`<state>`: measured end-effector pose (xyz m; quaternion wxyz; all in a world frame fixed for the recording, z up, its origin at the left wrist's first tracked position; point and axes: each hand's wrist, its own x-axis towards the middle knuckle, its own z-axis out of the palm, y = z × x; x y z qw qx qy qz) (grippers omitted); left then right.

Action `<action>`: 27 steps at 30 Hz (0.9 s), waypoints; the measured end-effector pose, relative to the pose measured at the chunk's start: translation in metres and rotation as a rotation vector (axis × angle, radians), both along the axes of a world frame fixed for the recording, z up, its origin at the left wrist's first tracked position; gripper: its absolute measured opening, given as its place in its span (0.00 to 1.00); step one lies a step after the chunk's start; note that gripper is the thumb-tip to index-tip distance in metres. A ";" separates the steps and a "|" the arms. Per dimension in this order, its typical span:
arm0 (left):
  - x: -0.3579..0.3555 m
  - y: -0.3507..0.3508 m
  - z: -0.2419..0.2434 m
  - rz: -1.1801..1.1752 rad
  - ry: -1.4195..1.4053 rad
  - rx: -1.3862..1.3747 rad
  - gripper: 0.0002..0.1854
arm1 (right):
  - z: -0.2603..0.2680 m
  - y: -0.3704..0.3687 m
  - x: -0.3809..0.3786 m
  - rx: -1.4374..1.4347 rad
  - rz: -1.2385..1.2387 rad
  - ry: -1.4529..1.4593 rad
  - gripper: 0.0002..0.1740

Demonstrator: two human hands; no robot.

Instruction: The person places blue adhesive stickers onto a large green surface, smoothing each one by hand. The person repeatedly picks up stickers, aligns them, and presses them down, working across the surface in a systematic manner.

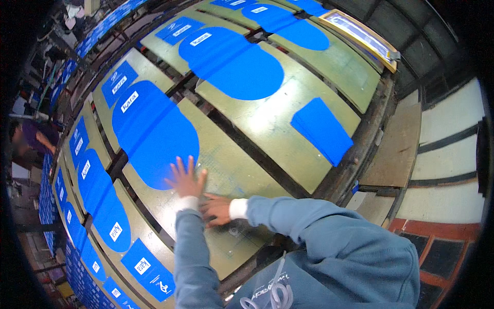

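My left hand (187,179) is spread, slightly blurred, over the lower end of a long, rounded blue sheet piece (154,131). The piece lies flat on an olive-coloured board (227,170) and has a white printed block near its far end. Just below, my right hand (217,210) is on or just over the bare part of that board, close to the left wrist, its fingers apart. Nothing shows in either hand. A smaller blue rectangular piece (115,83), also printed, lies beyond the long one.
Dark gaps (247,139) separate neighbouring boards bearing similar blue pieces (231,65). A pile of blue pieces (322,131) lies on the board to the right. A yellow-framed printing screen (359,36) stands at the upper right. Another person (36,139) is at the far left.
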<state>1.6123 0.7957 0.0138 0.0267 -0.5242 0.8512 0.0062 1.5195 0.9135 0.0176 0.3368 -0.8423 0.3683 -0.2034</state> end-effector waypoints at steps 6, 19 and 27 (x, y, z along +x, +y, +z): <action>-0.060 0.150 0.016 -0.104 0.136 0.123 0.47 | 0.016 0.128 -0.221 0.045 -1.267 -0.085 0.28; -0.317 0.259 -0.010 0.436 1.398 0.761 0.36 | 0.026 0.163 -0.425 0.414 -1.400 0.374 0.49; -0.385 0.255 -0.023 0.666 1.326 0.890 0.25 | -0.031 0.165 -0.454 0.273 -1.320 0.159 0.39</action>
